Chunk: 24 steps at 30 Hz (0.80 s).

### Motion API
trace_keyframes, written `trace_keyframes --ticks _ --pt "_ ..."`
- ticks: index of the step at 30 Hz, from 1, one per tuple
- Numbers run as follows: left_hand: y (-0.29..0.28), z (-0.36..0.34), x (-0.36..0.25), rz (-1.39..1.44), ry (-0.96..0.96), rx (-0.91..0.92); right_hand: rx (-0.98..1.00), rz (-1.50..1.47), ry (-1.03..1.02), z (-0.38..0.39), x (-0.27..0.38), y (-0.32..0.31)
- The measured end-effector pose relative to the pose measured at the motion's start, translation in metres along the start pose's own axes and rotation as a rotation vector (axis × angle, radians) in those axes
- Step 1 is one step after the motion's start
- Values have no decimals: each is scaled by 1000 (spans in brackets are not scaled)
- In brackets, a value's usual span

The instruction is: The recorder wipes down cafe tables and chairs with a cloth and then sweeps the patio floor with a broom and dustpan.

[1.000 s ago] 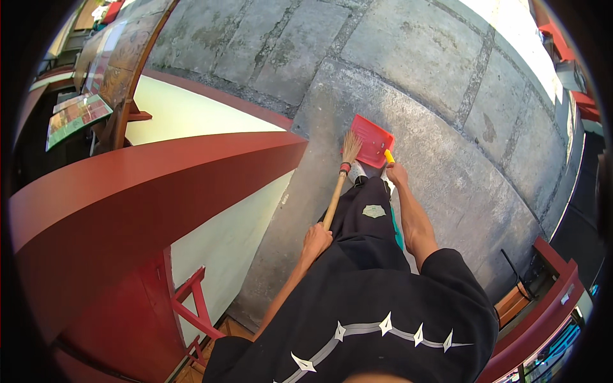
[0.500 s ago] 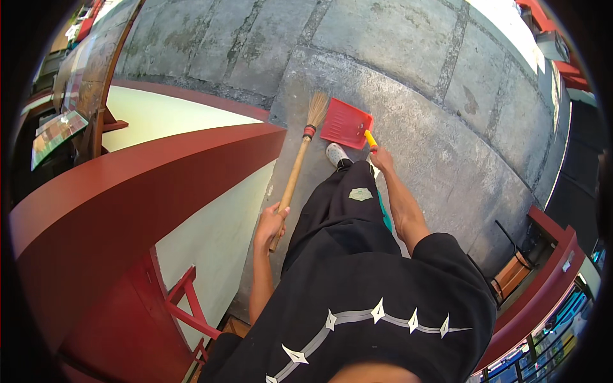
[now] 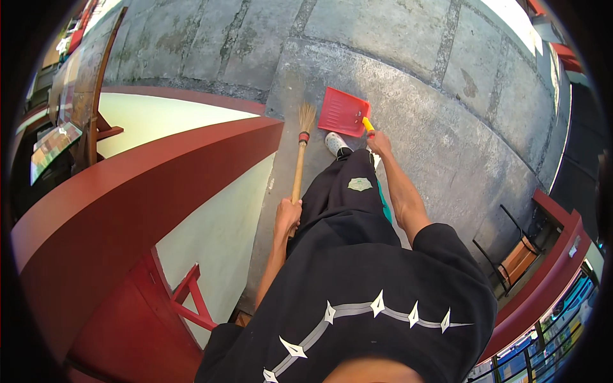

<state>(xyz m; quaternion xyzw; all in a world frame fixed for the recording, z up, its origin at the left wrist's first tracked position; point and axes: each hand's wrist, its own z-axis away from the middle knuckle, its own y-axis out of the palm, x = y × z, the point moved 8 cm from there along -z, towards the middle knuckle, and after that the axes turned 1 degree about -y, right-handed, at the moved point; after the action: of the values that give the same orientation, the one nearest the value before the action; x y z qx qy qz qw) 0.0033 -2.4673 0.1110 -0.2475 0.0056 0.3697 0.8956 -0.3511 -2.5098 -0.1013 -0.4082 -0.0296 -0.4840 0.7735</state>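
Observation:
My left hand (image 3: 288, 216) is wrapped round the wooden handle of a short straw broom (image 3: 300, 159). The broom's bristles, bound in red, point away from me over the concrete, a little left of the dustpan. In my right hand (image 3: 379, 143) is the yellow grip of a red plastic dustpan (image 3: 341, 113), which lies in front of my light shoe (image 3: 335, 144). A few small dark bits show in the pan near its grip. Bristles and pan stand apart, with a narrow strip of concrete between them.
A low wall with a dark red top (image 3: 153, 159) curves along my left, with a red bracket (image 3: 191, 300) below it. On the right a wooden chair (image 3: 518, 260) stands by another red-topped ledge (image 3: 571, 255). Grey concrete paving (image 3: 383, 38) stretches ahead.
The broom has swung more upright, its bristles now farther left of the dustpan and a gap between them. My left hand has shifted right, nearer my leg. The pan sits slightly farther forward.

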Motion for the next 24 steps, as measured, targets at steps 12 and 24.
trace_keyframes --ticks 12,24 --pt "1 42 38 329 190 277 126 -286 85 10 29 -3" --pt "-73 -12 6 487 -57 -113 87 -309 55 18 26 -6"
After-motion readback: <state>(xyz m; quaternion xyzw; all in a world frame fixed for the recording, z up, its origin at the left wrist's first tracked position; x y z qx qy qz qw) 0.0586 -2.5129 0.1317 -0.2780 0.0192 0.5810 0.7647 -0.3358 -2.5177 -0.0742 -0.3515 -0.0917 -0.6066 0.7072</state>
